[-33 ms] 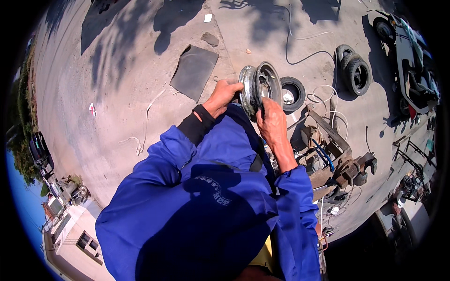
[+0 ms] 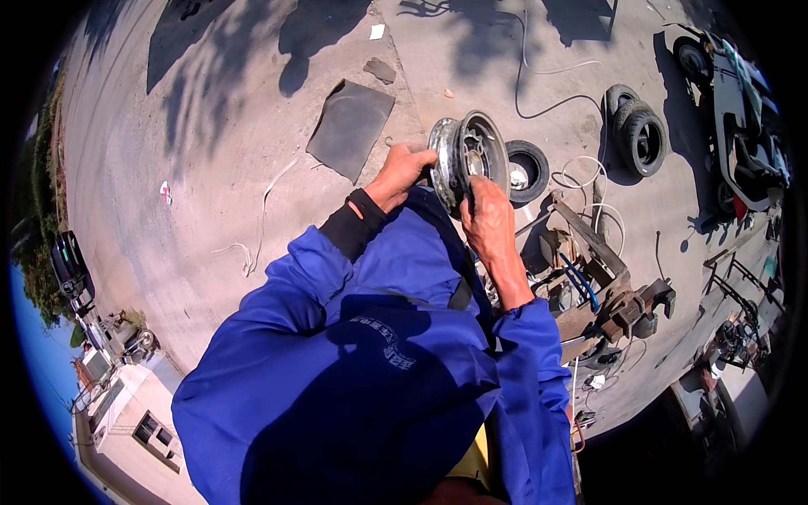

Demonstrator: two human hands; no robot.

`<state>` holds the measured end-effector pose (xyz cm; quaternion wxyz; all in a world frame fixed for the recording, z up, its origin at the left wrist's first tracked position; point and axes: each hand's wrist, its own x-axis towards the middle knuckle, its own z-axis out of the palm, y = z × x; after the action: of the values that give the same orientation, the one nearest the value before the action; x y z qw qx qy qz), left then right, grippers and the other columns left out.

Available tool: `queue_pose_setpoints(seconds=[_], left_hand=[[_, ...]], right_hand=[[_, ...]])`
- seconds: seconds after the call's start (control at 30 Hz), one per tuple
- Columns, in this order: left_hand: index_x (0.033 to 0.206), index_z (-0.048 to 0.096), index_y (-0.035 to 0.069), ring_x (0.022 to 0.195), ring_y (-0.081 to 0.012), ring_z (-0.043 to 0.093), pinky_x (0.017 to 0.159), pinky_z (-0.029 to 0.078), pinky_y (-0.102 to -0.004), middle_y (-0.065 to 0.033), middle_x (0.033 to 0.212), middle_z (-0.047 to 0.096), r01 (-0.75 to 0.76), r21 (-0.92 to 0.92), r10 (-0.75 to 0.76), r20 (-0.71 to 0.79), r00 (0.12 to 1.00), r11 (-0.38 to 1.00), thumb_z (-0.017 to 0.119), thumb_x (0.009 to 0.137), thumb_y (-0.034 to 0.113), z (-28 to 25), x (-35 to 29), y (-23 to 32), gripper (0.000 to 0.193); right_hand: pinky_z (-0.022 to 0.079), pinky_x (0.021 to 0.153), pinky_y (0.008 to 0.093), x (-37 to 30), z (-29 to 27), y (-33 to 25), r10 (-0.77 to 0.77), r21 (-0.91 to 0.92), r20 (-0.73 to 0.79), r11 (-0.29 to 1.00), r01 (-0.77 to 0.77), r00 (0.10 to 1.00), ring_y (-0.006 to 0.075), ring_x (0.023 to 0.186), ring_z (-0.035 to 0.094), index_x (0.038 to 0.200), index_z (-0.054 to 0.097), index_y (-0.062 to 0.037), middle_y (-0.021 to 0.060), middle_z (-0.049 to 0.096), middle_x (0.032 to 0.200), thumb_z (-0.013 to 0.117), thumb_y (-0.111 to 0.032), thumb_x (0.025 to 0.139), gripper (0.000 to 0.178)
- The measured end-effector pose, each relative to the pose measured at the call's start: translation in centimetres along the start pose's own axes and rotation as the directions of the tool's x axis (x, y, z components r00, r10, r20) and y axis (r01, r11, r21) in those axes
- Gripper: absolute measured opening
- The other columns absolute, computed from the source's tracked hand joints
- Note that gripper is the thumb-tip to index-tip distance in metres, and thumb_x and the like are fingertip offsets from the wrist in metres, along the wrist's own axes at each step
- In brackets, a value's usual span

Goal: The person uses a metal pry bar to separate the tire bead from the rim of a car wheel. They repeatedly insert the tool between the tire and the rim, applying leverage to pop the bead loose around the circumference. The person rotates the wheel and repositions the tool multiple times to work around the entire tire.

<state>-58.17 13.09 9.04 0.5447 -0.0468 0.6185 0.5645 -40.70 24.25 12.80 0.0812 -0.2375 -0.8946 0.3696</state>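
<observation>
While both hands grip it, a bare metal wheel rim is held up in front of the person's chest, above a sunlit concrete yard.

Left hand: the left hand [image 2: 402,175] is closed on the left edge of the wheel rim [image 2: 468,158], fingers curled over its outer lip.
Right hand: the right hand [image 2: 488,220] grasps the rim's lower right side, fingers pressed against the face near the hub.
Wheel rim: silver and small, standing on edge, its open face turned toward the right.
Sleeves: both arms wear a blue work jacket [image 2: 379,362] with a black cuff at the left wrist.
Just beyond the rim: a small tyre [image 2: 530,171] lies flat on the ground.
Further right: two more tyres [image 2: 637,135] stand together, well apart from the hands.
Lower right: a rusty metal machine [image 2: 602,290] with a blue hose sits near the right forearm.
Upper left: a dark flat mat [image 2: 351,128] lies on the concrete.
Far right edge: a parked scooter [image 2: 741,118], partly in shadow.
</observation>
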Motion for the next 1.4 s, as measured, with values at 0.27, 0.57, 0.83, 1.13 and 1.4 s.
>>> queue_pose_setpoints(seconds=[0.27, 0.57, 0.83, 1.13, 1.4], left_hand=[[0.089, 0.071, -0.001, 0.064, -0.0100, 0.060, 0.056, 0.045, -0.0275, -0.0026, 0.081, 0.067, -0.057, -0.067, 0.052, -0.081, 0.995, 0.996, 0.061, 0.095, 0.016, -0.6, -0.2, -0.5, 0.020], [0.085, 0.072, -0.006, 0.064, -0.0087, 0.054, 0.057, 0.043, -0.0301, -0.0014, 0.076, 0.064, -0.115, 0.060, 0.121, -0.112, 0.986, 0.992, 0.062, 0.097, 0.023, -0.9, 1.2, -1.6, 0.033], [0.075, 0.063, 0.002, 0.070, -0.0042, 0.042, 0.061, 0.034, -0.0251, 0.0074, 0.074, 0.051, -0.280, 0.143, 0.293, -0.086, 0.952, 0.949, 0.062, 0.097, 0.017, -0.3, -0.5, 0.1, 0.027], [0.084, 0.067, -0.007, 0.067, -0.0065, 0.054, 0.060, 0.046, -0.0283, -0.0008, 0.069, 0.060, -0.522, 0.237, 0.533, 0.023, 0.846, 0.819, 0.064, 0.096, 0.020, 1.9, -5.8, 5.9, 0.030], [0.092, 0.069, -0.005, 0.064, -0.0073, 0.052, 0.058, 0.044, -0.0288, -0.0036, 0.067, 0.061, -0.603, 0.344, 0.613, 0.092, 0.784, 0.719, 0.070, 0.094, 0.022, 3.2, -8.8, 8.0, 0.028]], right_hand=[[0.054, 0.093, 0.0487, 1.5, -0.1, -0.2, -0.062, -0.011, 0.069, 0.998, 0.063, 0.996, 0.0437, 0.106, 0.066, 0.124, 0.065, 0.0030, 0.0238, 0.069, 0.117, 0.068, 0.002, 0.085, 0.039], [0.055, 0.093, 0.0482, 0.9, -0.2, -0.4, -0.066, 0.011, 0.033, 0.998, 0.066, 0.997, 0.0432, 0.106, 0.066, 0.125, 0.064, 0.0028, 0.0235, 0.069, 0.117, 0.068, 0.003, 0.085, 0.039], [0.055, 0.091, 0.0447, 0.4, -1.6, -0.6, -0.069, 0.085, -0.096, 0.993, 0.077, 0.993, 0.0401, 0.102, 0.069, 0.122, 0.066, 0.0018, 0.0208, 0.071, 0.115, 0.069, 0.006, 0.083, 0.039], [0.056, 0.091, 0.0382, -0.3, -4.3, -3.1, 0.063, 0.305, -0.165, 0.952, -0.010, 0.984, 0.0347, 0.101, 0.073, 0.119, 0.069, 0.0046, 0.0209, 0.074, 0.113, 0.071, 0.007, 0.087, 0.031], [0.055, 0.093, 0.0332, -1.4, -6.1, -4.8, 0.239, 0.516, -0.131, 0.845, -0.139, 0.962, 0.0243, 0.104, 0.073, 0.120, 0.071, 0.0045, 0.0181, 0.076, 0.114, 0.071, 0.004, 0.092, 0.028]])
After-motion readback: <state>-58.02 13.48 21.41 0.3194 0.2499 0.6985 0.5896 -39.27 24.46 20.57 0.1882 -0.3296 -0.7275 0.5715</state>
